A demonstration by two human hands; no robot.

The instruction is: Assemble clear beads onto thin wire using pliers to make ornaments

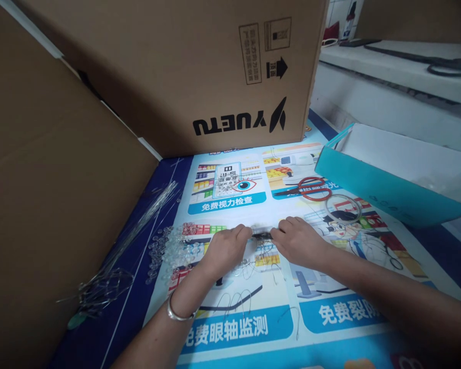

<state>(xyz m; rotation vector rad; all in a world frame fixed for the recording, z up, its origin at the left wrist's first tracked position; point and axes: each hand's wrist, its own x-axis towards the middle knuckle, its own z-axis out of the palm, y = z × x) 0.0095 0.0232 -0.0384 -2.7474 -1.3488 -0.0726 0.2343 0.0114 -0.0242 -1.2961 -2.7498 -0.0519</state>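
My left hand [229,248] and my right hand [300,242] are close together over the printed sheet, fingers pinched. Between them is a short, dark, narrow piece [262,236] whose kind I cannot make out; both hands grip its ends. Thin curved wires [267,251] hang or lie just beneath it. Left of my left hand is a spread of clear round beads [169,251]. More bent thin wires [234,302] lie on the sheet nearer to me. Beyond my right hand are red-handled scissors [311,189] and a coil of pale wire [343,209].
Large cardboard panels [157,77] stand at the back and left. A bundle of straight wires [149,215] and a tangled wire clump [103,292] lie along the left side. At right is a teal open box [384,192]; behind it, a ledge [399,64] holds large dark scissors [445,65].
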